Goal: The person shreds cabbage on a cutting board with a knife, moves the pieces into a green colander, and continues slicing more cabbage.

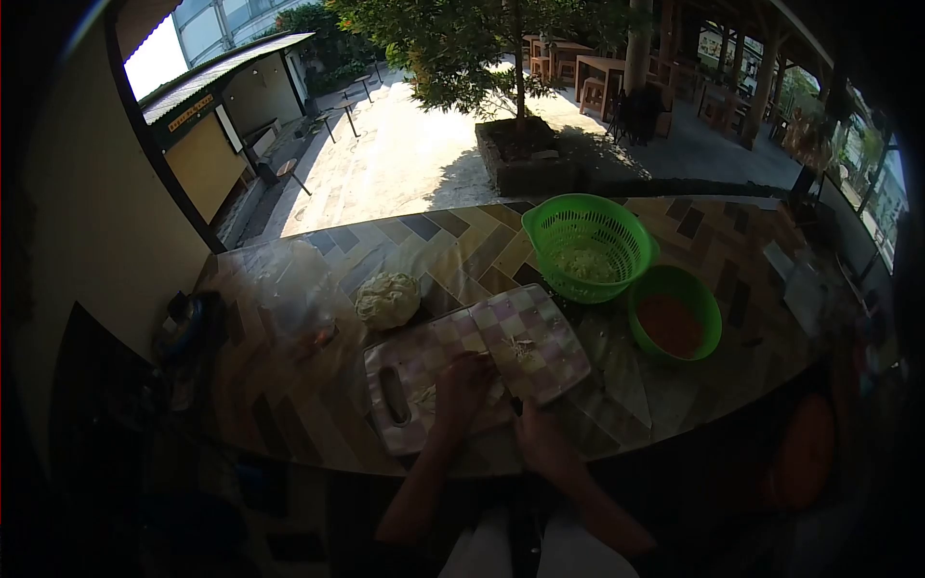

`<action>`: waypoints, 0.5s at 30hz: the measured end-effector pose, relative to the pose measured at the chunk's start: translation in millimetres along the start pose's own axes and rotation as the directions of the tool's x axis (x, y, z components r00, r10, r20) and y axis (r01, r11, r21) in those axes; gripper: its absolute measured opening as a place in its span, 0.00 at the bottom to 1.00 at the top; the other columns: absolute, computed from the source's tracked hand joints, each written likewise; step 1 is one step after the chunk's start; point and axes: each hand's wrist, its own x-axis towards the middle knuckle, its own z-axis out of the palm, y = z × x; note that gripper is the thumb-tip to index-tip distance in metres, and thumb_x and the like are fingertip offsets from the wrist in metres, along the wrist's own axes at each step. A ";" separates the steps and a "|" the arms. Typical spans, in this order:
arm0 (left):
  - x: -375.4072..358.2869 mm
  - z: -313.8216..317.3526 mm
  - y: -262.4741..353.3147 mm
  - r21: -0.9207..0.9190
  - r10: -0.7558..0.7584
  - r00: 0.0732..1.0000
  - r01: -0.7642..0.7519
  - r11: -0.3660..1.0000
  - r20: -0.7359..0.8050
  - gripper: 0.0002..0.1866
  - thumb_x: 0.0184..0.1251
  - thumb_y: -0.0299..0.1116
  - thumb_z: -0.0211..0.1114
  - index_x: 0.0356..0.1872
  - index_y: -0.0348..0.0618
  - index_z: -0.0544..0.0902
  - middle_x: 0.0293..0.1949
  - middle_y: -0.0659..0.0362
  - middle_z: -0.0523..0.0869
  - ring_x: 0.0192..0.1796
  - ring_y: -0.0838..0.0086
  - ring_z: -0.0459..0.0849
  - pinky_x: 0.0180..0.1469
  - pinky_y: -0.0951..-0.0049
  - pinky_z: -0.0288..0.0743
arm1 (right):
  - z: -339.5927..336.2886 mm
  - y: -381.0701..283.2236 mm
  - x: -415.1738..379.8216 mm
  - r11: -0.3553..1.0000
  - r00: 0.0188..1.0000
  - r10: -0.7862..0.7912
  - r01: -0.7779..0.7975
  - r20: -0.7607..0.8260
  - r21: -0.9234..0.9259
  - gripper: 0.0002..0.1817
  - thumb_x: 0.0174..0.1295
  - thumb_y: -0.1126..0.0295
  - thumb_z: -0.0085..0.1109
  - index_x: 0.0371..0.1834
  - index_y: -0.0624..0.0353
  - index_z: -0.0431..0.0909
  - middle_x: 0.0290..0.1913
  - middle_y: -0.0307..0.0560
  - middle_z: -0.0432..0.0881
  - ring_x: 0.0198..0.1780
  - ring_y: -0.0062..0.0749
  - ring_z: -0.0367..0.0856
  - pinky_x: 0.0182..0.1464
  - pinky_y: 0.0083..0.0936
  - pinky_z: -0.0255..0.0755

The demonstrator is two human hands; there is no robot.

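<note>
A checkered pink-and-white cutting board [568, 361] lies at a slant on the table in front of me. My left hand [465, 380] rests on it, fingers bent down over a pale piece of cabbage [496, 393] that is mostly hidden. With my right hand [541, 433] I grip a knife [517, 406] by its dark handle; its thin blade points away from me, beside my left fingers. Pale shreds [521, 348] lie on the board's right half. Just beyond the board's left part sits a pale, leafy cabbage head [388, 301].
A green colander [590, 241] with pale shreds stands behind the board. Right of it is a green bowl [672, 313] of orange-red contents. A clear plastic bag [294, 284] lies left on the patterned table [462, 249]. Beyond the table are a potted tree and wooden furniture.
</note>
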 end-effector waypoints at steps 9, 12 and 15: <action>0.5 -1.7 -4.8 0.017 0.047 0.998 -0.047 0.999 0.039 0.11 0.50 0.25 0.67 0.38 0.39 0.88 0.42 0.52 0.88 0.52 0.59 0.84 0.56 0.65 0.77 | 7.9 -12.7 18.9 0.993 0.999 -0.027 0.023 -0.039 -0.113 0.15 0.72 0.67 0.36 0.52 0.67 0.65 0.42 0.72 0.79 0.46 0.67 0.79 0.45 0.55 0.72; 0.1 -0.7 -5.5 0.038 0.058 0.997 -0.060 0.997 0.048 0.11 0.51 0.25 0.67 0.38 0.38 0.88 0.42 0.52 0.88 0.52 0.58 0.84 0.56 0.64 0.77 | 11.0 -10.9 10.4 0.987 0.996 -0.047 0.034 -0.079 -0.157 0.16 0.72 0.68 0.35 0.54 0.68 0.65 0.42 0.72 0.80 0.46 0.67 0.79 0.46 0.54 0.73; 0.8 -2.0 -5.4 0.045 0.070 0.997 -0.072 0.996 0.036 0.11 0.51 0.26 0.67 0.38 0.38 0.88 0.42 0.51 0.88 0.51 0.58 0.84 0.55 0.64 0.77 | 14.2 -6.6 5.9 0.977 0.996 -0.054 0.037 -0.076 -0.209 0.17 0.72 0.68 0.36 0.55 0.67 0.65 0.42 0.71 0.80 0.46 0.67 0.80 0.47 0.54 0.74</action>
